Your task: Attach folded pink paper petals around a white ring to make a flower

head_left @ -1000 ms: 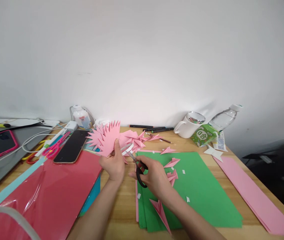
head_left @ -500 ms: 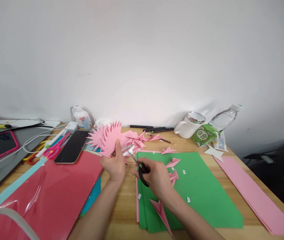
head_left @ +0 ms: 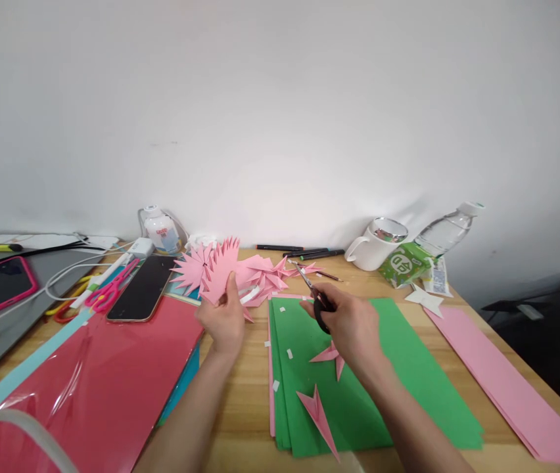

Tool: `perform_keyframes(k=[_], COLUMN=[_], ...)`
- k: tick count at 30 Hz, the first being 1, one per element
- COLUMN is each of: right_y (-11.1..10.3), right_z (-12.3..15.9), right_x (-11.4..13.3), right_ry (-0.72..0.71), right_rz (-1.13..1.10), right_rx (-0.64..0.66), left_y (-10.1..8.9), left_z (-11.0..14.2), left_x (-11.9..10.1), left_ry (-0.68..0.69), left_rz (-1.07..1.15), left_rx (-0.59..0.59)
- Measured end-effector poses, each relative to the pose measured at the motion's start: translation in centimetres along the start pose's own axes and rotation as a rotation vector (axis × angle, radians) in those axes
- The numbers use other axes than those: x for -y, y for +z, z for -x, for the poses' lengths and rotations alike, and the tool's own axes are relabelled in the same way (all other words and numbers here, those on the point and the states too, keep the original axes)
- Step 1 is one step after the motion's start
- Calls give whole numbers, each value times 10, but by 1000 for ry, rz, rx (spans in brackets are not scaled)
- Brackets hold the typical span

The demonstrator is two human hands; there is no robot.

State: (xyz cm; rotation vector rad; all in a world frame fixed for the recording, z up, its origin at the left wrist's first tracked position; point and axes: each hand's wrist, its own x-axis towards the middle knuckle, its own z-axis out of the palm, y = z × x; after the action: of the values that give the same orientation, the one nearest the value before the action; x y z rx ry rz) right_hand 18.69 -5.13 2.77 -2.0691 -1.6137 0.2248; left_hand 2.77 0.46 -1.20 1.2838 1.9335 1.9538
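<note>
My left hand (head_left: 225, 315) is closed, thumb in front, on a pink paper piece (head_left: 221, 269) with a row of pointed teeth along its top. Black-handled scissors (head_left: 322, 309) are gripped in my right hand (head_left: 351, 328), above the green paper, with the blades pointing up and left. A white strip (head_left: 250, 294) shows just right of my left thumb. Behind the held piece lies a spiky pink paper shape (head_left: 194, 269), and more folded pink pieces (head_left: 267, 272) are heaped to its right. Folded pink offcuts (head_left: 318, 417) and small white bits lie on the green paper stack (head_left: 428, 387).
A black phone (head_left: 142, 289) and pink scissors (head_left: 112, 286) lie left, above a red sheet (head_left: 93, 381). Pens (head_left: 314, 254) lie by the wall. A mug (head_left: 376, 243), green carton (head_left: 403, 264) and water bottle (head_left: 447, 230) stand right, near pink strips (head_left: 507, 387).
My right hand has moved right with the scissors, away from my left hand and the held paper. My left hand stays nearly in place, still holding the toothed piece.
</note>
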Motion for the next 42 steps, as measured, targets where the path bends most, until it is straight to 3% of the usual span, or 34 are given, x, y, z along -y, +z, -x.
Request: perform_keyframes(k=[5,8,13,17,20,23,27,29,31,34,37,42], right_y=[-8,-4,-1,0,-1,-5,-1,6,14,22,23,8], right_z=[-12,-16,-16,-15,-18,-21,-24,-25,-25,-26,-26,-25], right_x=[-2,-10,-21,-20,-14,-4,10,16,19,23,27,33], right_ry=[-193,-216,-272,-424,-491,-404,-356,-381,-375,-370,-455,-613], right_rz=[104,125,182,279,368,327,-242,-510,-637,-683,-644,-520], right_rx=[237,362,531,611,597,498,280,252,267,288,268,151], left_y=[-2,-2,1,1,-1,-2,-1,-1,0,0,0,1], left_z=[-2,-4,-8,-7,-4,0,3,3,3,2,2,0], left_x=[-11,-11,-7,-8,-11,-13,-13,-13,-12,-11,-9,-7], left_ry=[-96,-162,-144,-145,-132,-121,-115,-115,-121,-123,-124,-122], left_rz=[136,150,219,239,204,167,186,202,207,201,192,212], left_rx=[126,180,53,58,98,122,135,139,147,165,211,253])
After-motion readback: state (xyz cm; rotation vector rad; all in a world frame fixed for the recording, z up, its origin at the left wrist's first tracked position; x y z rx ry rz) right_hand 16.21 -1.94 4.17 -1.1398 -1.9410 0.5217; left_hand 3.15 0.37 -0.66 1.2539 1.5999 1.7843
